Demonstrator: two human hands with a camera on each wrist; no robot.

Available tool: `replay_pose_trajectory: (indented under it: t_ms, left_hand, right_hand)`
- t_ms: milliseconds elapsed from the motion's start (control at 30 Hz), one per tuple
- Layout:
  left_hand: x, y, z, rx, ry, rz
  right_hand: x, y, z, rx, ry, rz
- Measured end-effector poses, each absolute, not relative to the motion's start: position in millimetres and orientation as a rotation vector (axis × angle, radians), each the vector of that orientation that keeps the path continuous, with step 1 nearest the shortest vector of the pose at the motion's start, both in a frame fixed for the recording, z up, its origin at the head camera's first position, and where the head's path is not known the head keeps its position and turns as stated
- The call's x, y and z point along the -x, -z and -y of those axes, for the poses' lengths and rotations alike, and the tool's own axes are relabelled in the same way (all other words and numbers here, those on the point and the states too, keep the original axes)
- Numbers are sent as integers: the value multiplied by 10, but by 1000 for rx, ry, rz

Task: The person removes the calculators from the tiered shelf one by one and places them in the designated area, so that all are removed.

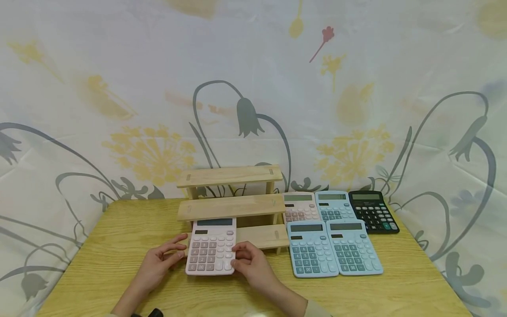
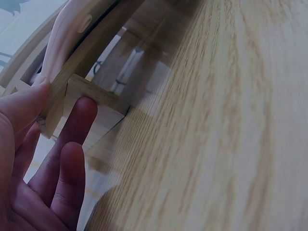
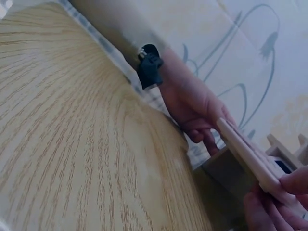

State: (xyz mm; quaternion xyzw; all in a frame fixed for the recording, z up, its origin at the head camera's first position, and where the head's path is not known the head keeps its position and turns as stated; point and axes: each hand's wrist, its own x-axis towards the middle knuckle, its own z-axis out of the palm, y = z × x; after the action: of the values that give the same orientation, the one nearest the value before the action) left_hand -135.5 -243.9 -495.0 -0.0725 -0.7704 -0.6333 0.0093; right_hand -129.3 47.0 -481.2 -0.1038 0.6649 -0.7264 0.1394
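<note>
A pink desk calculator [image 1: 211, 266] leans back on the lowest step of a three-tier wooden rack [image 1: 231, 207], its top edge tucked under the front of the middle plank. My right hand [image 1: 255, 266] pinches its lower right edge, thumb on the face and fingers beneath in the right wrist view. On the other side, my left hand [image 1: 156, 264] holds the left end of the lowest plank. The left wrist view has its thumb above that plank end, right at the calculator's side, and its other fingers below by the rack's leg [image 2: 91, 103].
Right of the rack lie a second pink calculator [image 1: 301, 212], several blue calculators [image 1: 313, 251] and a black calculator [image 1: 372, 213], close together on the wood-grain table [image 1: 130, 224]. A patterned cloth [image 1: 237, 53] hangs behind the table.
</note>
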Motion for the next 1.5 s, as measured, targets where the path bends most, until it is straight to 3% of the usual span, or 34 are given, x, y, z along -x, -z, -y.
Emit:
replay_pose_trajectory:
  t_ms: [1500]
  left_hand:
    - [1366,4978,2451,319,1960,2368]
  right_hand:
    - [1210,4767,-759,292,2058,-1999]
